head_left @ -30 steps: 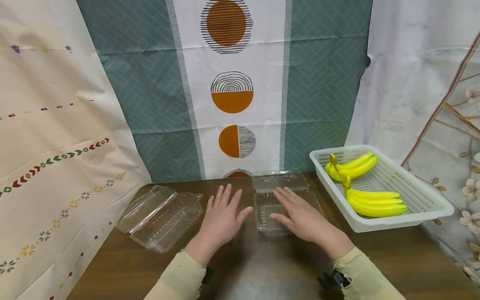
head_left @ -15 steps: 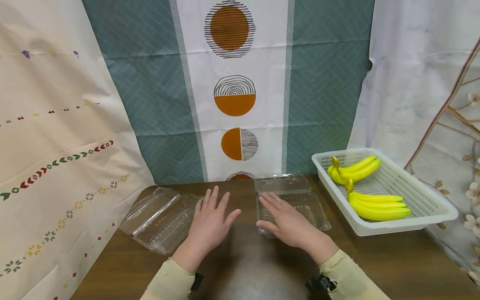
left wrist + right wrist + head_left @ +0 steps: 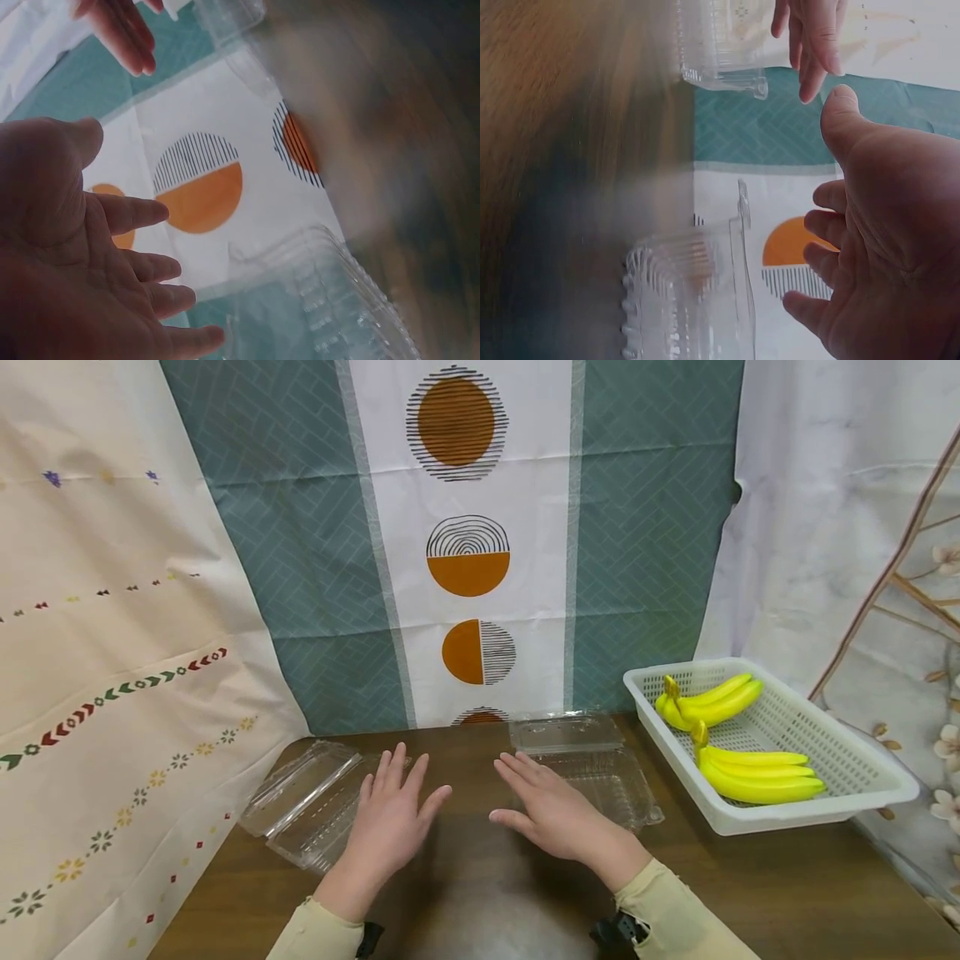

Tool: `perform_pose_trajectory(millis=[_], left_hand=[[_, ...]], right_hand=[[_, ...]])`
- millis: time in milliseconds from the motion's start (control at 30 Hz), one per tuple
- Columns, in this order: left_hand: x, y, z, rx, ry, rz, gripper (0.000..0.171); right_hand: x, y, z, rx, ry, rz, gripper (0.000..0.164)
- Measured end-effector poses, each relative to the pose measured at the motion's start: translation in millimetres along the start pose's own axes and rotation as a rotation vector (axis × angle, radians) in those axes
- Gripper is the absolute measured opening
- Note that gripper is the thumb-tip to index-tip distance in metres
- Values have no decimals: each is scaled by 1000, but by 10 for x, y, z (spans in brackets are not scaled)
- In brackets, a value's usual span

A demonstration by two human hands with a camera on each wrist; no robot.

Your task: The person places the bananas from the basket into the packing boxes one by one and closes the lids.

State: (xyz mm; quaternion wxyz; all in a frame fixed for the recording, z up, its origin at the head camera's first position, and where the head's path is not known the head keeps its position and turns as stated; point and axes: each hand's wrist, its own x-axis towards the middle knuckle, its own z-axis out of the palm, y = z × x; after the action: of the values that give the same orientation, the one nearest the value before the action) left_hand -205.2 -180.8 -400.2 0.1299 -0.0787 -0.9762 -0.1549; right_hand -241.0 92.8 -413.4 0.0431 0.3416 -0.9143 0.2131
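My left hand (image 3: 387,823), fingers spread and holding nothing, is above the table and in front of the left clear plastic clamshell box (image 3: 306,806), hiding part of it. My right hand (image 3: 564,814) is likewise empty, its fingers extended, and covers the near left part of the right clamshell box (image 3: 622,781). Both boxes lie with their lids folded back. In the left wrist view my left palm (image 3: 90,255) shows, apart from the box wall (image 3: 330,300). The right wrist view shows my right palm (image 3: 900,217) clear of the ribbed box (image 3: 694,300).
A white perforated basket (image 3: 862,768) stands at the right of the brown table (image 3: 480,893). It holds two bunches of bananas, a rear bunch (image 3: 712,702) and a front bunch (image 3: 757,775). Patterned cloths hang behind the table (image 3: 322,527) and at both sides.
Both hands have shifted left in the head view, the left one now over more of the left box and the right one uncovering more of the right box. Boxes and basket stay put.
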Motion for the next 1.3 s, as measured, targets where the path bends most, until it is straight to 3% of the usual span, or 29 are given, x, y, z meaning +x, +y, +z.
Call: perform_pose_trajectory(millis=[367,1300], left_hand=[[-85,-233,-97,-23,-2,-75,77],[-220,-626,-292,8,-5,-148,79]], right_hand=[[127,-101,60,-11,-29,-20,81],[531,-430,224,-13,-99,-66,83]])
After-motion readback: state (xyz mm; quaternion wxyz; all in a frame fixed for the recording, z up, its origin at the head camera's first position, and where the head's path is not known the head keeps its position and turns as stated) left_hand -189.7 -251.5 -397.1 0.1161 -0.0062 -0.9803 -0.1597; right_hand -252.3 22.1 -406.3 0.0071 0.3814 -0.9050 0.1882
